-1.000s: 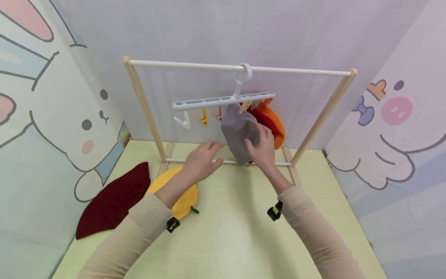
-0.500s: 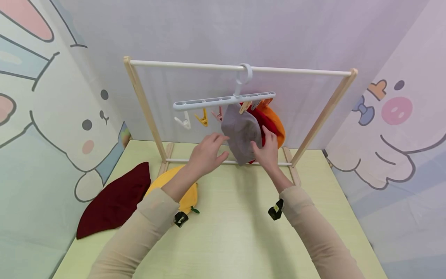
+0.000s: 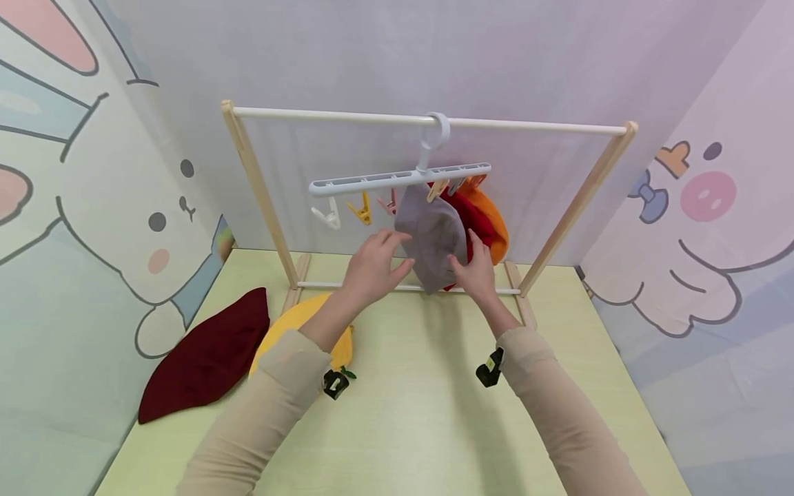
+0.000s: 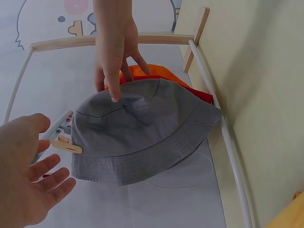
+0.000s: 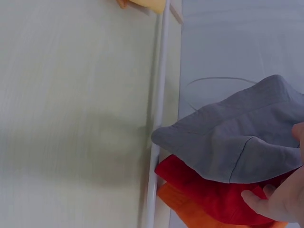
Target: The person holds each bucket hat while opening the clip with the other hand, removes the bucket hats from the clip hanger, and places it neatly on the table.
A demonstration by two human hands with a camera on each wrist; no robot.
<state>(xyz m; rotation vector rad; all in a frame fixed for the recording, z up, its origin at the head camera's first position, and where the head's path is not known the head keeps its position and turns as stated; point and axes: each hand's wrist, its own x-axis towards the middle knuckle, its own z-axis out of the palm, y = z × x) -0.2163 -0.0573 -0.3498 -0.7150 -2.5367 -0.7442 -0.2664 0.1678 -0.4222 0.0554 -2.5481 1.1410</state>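
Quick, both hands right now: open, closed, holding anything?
Left hand: open, holding nothing.
Right hand: at the gray hat, thumb and fingers parted; whether it grips the hat can't be told.

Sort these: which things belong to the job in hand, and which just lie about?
Likely in the job: grey bucket hat, beige clothespin, clothespin hanger, drying rack, red hat, orange hat.

Lying on the table, perhaps waiting: maroon hat, yellow hat.

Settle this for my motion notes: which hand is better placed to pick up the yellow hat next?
Probably the left hand: it holds nothing, and its forearm passes over the yellow hat. The right hand is farther off, at the gray hat.
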